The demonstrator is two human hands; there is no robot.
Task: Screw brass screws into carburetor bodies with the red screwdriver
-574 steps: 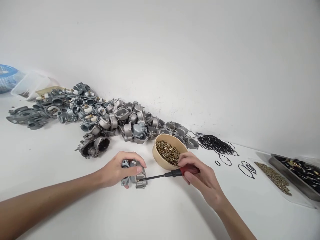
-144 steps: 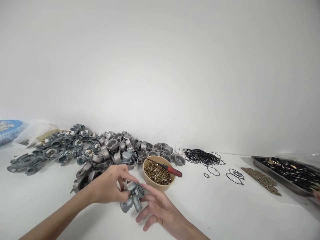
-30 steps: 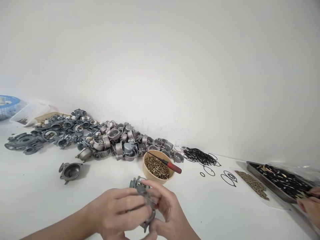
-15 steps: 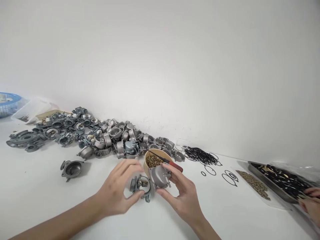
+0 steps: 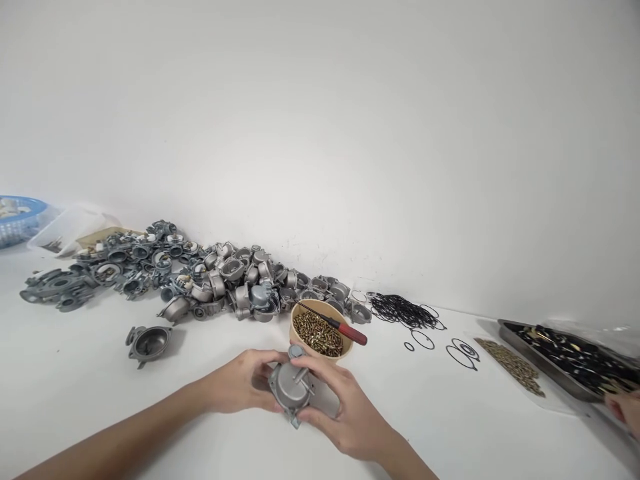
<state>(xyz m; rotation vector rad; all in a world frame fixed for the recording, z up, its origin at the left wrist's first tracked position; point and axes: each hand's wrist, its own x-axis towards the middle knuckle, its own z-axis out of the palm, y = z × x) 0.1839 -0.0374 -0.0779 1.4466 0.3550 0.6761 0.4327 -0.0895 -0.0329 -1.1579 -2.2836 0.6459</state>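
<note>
A pale wall [image 5: 320,133] rises behind the white desk [image 5: 210,443]. Along it stretches a heap of metal parts [image 5: 243,273]; a tray [image 5: 555,367] lies at the right. The left hand [image 5: 237,383] and right hand [image 5: 345,410], fingers curled, hold a round metal cover [image 5: 293,387] between them, just in front of the screw bowl [image 5: 320,307].

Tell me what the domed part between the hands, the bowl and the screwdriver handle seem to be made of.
Domed part: probably cast metal, dull grey with a soft sheen; which alloy, I can't tell.
Bowl: smooth, matte tan with a thin rim, perhaps paperboard, though plastic is possible.
Screwdriver handle: likely plastic, red and black; its smooth, evenly coloured surface suggests that.
</note>
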